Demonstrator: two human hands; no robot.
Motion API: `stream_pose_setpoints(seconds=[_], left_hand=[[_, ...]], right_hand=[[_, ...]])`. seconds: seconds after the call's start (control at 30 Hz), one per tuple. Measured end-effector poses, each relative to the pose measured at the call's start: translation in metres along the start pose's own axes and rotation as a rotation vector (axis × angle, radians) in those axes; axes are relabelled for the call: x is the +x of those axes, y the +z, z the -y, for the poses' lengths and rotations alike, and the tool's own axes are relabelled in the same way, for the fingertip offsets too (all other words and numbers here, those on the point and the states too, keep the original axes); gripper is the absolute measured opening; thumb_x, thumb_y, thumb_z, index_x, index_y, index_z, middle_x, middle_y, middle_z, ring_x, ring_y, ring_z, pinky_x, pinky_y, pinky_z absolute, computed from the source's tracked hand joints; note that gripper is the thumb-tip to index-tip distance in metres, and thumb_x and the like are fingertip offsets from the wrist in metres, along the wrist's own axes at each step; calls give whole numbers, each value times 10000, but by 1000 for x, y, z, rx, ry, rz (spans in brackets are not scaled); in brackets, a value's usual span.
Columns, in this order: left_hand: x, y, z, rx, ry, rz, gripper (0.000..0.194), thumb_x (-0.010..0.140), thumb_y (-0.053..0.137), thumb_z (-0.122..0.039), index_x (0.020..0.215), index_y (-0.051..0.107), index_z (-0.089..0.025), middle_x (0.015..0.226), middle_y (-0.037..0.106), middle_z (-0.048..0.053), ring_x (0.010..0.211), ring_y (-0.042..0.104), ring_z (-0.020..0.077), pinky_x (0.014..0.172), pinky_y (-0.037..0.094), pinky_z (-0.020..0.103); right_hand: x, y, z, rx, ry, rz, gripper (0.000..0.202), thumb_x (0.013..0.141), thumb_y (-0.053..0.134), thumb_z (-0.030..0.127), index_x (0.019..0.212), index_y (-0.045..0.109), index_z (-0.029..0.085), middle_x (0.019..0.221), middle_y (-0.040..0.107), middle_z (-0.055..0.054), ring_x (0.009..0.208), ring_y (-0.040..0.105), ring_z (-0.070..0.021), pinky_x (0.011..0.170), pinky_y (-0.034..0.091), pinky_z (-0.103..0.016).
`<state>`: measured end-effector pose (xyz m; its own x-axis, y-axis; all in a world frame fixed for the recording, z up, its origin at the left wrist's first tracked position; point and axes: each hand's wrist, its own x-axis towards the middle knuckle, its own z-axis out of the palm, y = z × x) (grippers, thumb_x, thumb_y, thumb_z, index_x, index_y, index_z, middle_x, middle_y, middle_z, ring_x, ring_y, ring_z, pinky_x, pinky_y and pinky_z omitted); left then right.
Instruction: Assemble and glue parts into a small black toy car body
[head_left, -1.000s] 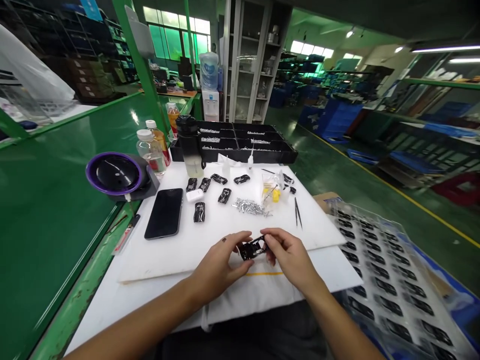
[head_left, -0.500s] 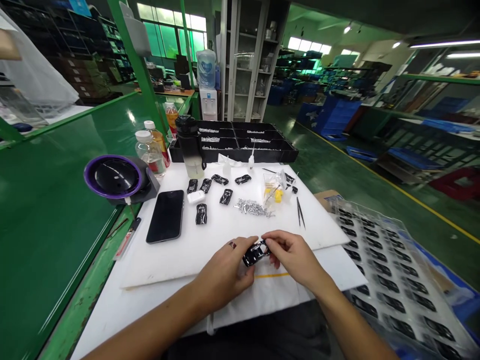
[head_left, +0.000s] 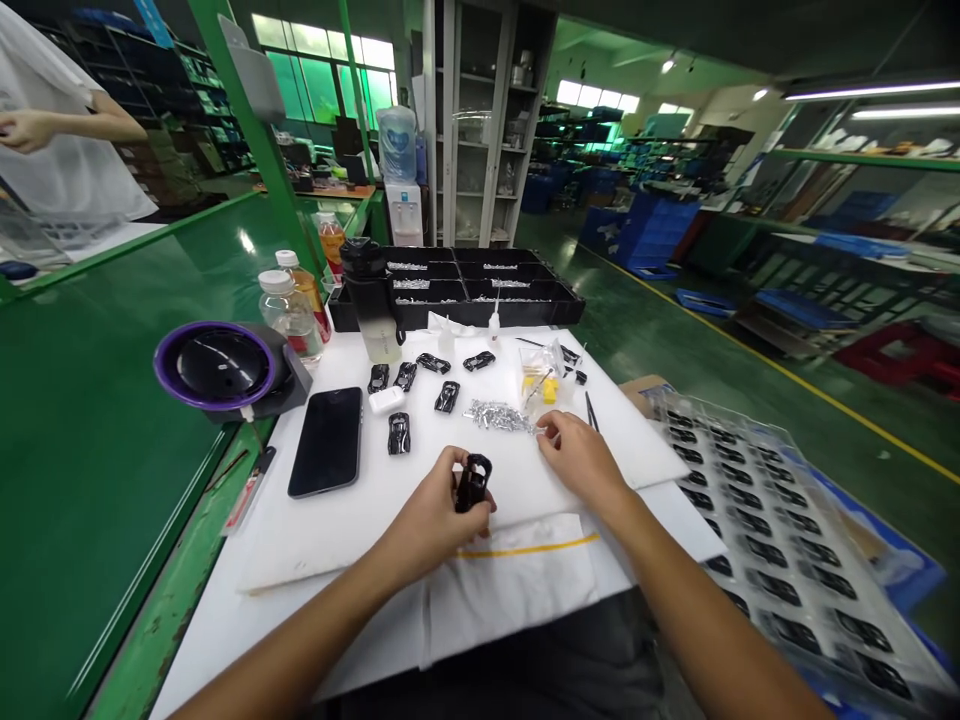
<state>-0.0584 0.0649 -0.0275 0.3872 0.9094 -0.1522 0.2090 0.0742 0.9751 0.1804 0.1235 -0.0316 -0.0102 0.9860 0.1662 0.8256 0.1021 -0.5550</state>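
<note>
A small black car body (head_left: 473, 482) stands tilted up between the thumb and fingers of my left hand (head_left: 437, 507), above the front of the white foam sheet (head_left: 337, 535). My right hand (head_left: 576, 455) is at the right end of a pile of small silver parts (head_left: 496, 415), its thumb and fingertips pinched together. What the pinch holds, if anything, is too small to make out. More black car bodies lie behind and to the left, one (head_left: 399, 433) near a white case (head_left: 386, 401) and another (head_left: 448, 396) left of the silver pile.
A phone (head_left: 326, 441), a dark bottle (head_left: 373, 305) and a purple-rimmed fan (head_left: 215, 366) stand left. Behind is a black divided tray (head_left: 525, 314). Tweezers (head_left: 592, 411) and a bag with yellow pieces (head_left: 541, 387) lie right. Clear trays (head_left: 750, 497) hold car bodies. A person (head_left: 64, 120) stands far left.
My right hand has let go of the car body and moved forward to the silver pile. My left hand has moved left and turned the car body upright. A person's arm has come into view.
</note>
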Motion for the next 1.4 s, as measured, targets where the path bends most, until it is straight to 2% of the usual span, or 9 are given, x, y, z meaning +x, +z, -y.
stream_pose_setpoints(seconds=[0.17,0.3,0.47,0.6,0.73,0.87,0.97,1.2,1.4], left_hand=[[9,-6,2,-169,-24,20,386,833,643,-264,1167,455,-223,913,699,23,711,734,190,585,588,287],[10,-8,2,-195,-37,35,294,844,674,-294,1059,489,-214,910,694,24,718,732,189,552,594,275],[11,-9,5,-204,-53,30,256,857,690,-313,979,486,-218,905,681,17,714,726,186,488,579,254],[13,-9,8,-239,-62,19,269,855,703,-315,988,494,-211,802,683,1,630,701,174,480,570,259],[16,-10,12,-321,-39,-26,282,860,699,-326,973,467,-212,746,660,-21,564,666,151,476,545,252],[16,-12,14,-413,13,-81,317,864,693,-325,1012,434,-215,851,687,-5,569,633,107,506,515,231],[14,-11,16,-461,50,-100,354,875,679,-306,1097,418,-213,894,710,15,579,610,92,539,501,230],[13,-7,18,-497,103,-170,510,912,669,-279,1309,351,-232,853,656,-18,668,654,122,630,545,262],[13,-5,10,-487,80,-193,407,935,632,-245,1274,408,-216,799,597,-39,627,603,100,600,539,237]], right_hand=[[4,3,-6,-114,-2,5,215,946,658,278,1128,700,169,913,660,-55,863,628,-235,785,435,-328],[8,7,-6,-111,-10,-10,136,932,693,289,995,731,175,879,647,-60,828,619,-243,762,428,-333],[7,5,-9,58,-27,-45,85,904,674,258,873,730,202,859,676,-43,805,615,-228,802,453,-354],[4,-2,-4,322,-18,-72,214,924,629,382,913,738,198,942,712,-71,824,629,-233,795,517,-384],[10,-6,18,667,-6,113,418,891,667,556,998,730,157,817,694,-75,712,654,-218,581,563,-338],[23,-1,48,884,-24,333,406,826,771,524,987,740,153,847,720,-78,748,696,-212,598,604,-320],[30,10,62,956,-38,405,380,793,833,481,961,751,151,869,742,-87,739,710,-212,616,612,-323],[6,42,58,996,-35,333,203,832,834,378,894,788,191,660,675,-14,652,638,-169,663,568,-307],[-5,48,64,920,-163,179,41,874,795,283,888,810,248,859,703,-20,725,639,-168,686,566,-305]])
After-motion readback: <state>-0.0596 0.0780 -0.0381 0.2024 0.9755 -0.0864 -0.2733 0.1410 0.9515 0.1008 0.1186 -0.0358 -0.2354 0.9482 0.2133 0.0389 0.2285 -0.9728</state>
